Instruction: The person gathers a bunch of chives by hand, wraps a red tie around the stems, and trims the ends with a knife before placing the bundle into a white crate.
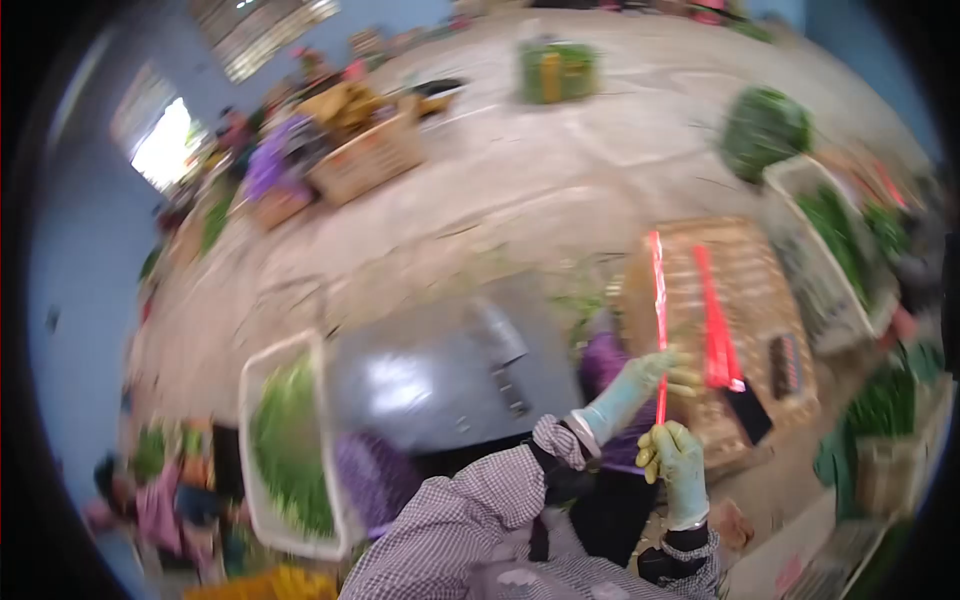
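A thin red plastic strip (659,290) runs upright between my hands, its far end over the brown woven crate top (680,270). My left hand (640,388), in a pale glove, closes around the strip partway down, its fingers blurred. Just below, my right hand (676,465), also gloved, pinches the strip's lower end. A bundle of red strips (716,335) lies on the crate top to the right. Beside that bundle are a dark flat object (746,410) and a small dark item with a patterned face (784,366).
To the left, a grey metal board (400,360) carries a cleaver (495,332). A white crate of cut greens (325,345) stands beside it. More greens fill a white crate (790,235) at right. A full cardboard box (370,160) and bundled greens (557,75) sit farther back. A person (175,510) is at lower left.
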A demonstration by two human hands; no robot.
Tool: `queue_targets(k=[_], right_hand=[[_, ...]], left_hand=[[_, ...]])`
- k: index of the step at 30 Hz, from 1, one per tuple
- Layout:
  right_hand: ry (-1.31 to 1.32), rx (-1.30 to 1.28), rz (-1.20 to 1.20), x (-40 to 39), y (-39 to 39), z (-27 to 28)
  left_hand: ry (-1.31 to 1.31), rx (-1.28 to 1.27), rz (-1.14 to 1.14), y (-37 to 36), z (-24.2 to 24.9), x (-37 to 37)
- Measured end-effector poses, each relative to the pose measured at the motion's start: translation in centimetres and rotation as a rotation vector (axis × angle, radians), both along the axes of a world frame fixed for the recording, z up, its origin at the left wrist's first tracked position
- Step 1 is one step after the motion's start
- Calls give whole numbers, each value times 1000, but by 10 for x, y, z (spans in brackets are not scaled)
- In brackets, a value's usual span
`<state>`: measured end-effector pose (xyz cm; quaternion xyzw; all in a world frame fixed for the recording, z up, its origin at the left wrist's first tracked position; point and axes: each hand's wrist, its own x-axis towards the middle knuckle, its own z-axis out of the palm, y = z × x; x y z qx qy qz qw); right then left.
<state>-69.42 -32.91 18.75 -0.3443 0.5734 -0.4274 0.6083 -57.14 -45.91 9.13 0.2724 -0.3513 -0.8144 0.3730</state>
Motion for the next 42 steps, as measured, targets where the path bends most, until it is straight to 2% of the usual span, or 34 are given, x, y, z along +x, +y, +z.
queue_targets(k=[1, 2, 5, 6, 7, 9, 10, 11, 13, 14, 16, 17, 18, 19, 20, 21, 22, 23, 24, 25, 26, 27, 28, 29, 31, 33, 35, 36, 37, 38, 39, 40, 41, 42], right_hand=[[-62, -44, 103, 31, -6, -4], [-62, -61, 262, 60, -8, 3], [-44, -251, 734, 120, -19, 0], [-223, -222, 646, 140, -21, -14], [-157, -333, 667, 157, -35, -11], [-58, -422, 729, 209, -52, 4], [-63, -460, 801, 233, -55, 9], [-65, -500, 868, 252, -57, 9], [-83, -483, 870, 289, -54, 11], [-28, -477, 880, 300, -52, 10], [48, -451, 918, 325, -42, 5], [316, -928, 850, 339, -36, 3], [580, -1401, 742, 346, -29, -1], [780, -1444, 800, 347, -32, -19], [756, -1466, 740, 357, -18, -14], [725, -1496, 674, 369, -6, -5], [596, -1233, 675, 370, 7, -8], [625, -1299, 687, 370, 15, -18], [637, -1506, 804, 368, 25, -32], [632, -1712, 915, 365, 35, -45], [661, -1635, 1152, 368, 56, -38], [563, -1626, 1144, 371, 72, -43], [527, -1562, 1151, 378, 82, -42], [495, -1498, 1152, 385, 90, -38], [406, -1227, 1081, 403, 92, -33], [320, -992, 1036, 411, 81, -40], [326, -954, 909, 418, 63, -49], [408, -953, 1021, 414, 37, -62], [488, -947, 1135, 410, 13, -75], [485, -941, 1150, 411, 7, -80], [642, -1150, 1118, 413, 4, -84], [800, -1355, 1079, 415, 8, -87], [793, -1344, 1106, 425, 16, -76], [825, -1312, 1065, 442, 29, -53]], left_hand=[[-102, 20, 82, 30, 79, 35], [-243, 0, 228, 49, 93, 68], [-249, -21, 462, 94, 93, 180], [-397, -52, 555, 117, 87, 214], [-430, -15, 514, 148, 110, 242], [-441, 57, 448, 210, 123, 281], [-314, 59, 377, 238, 108, 298], [-242, 181, 341, 262, 106, 303], [-206, 321, 262, 298, 89, 315], [-186, 326, 276, 312, 85, 322], [-96, 147, 311, 340, 76, 332], [-63, 156, 325, 348, 80, 333], [14, 137, 384, 350, 91, 334], [105, 122, 449, 353, 91, 335], [130, 94, 531, 348, 73, 335], [129, -11, 590, 338, 33, 337], [141, 111, 767, 342, 45, 345], [202, 119, 887, 339, 38, 359], [294, 95, 1057, 338, 33, 365], [301, 24, 1129, 327, 23, 373], [319, -45, 1225, 310, 3, 372], [455, 9, 1202, 304, 8, 376], [426, 97, 1186, 302, 14, 377], [301, 30, 1101, 296, 11, 379], [254, 1, 1155, 295, 5, 377], [-43, -20, 1096, 318, 32, 399], [-1026, -258, 1014, 360, 54, 424], [-92, -136, 1553, 376, 44, 403], [-141, -305, 1491, 419, 35, 422], [-38, -202, 1492, 466, 40, 435], [-158, -111, 1566, 505, 23, 438], [-208, 101, 1689, 539, -2, 436], [16, 289, 1885, 575, -46, 431], [36, 379, 1980, 621, -103, 410]])
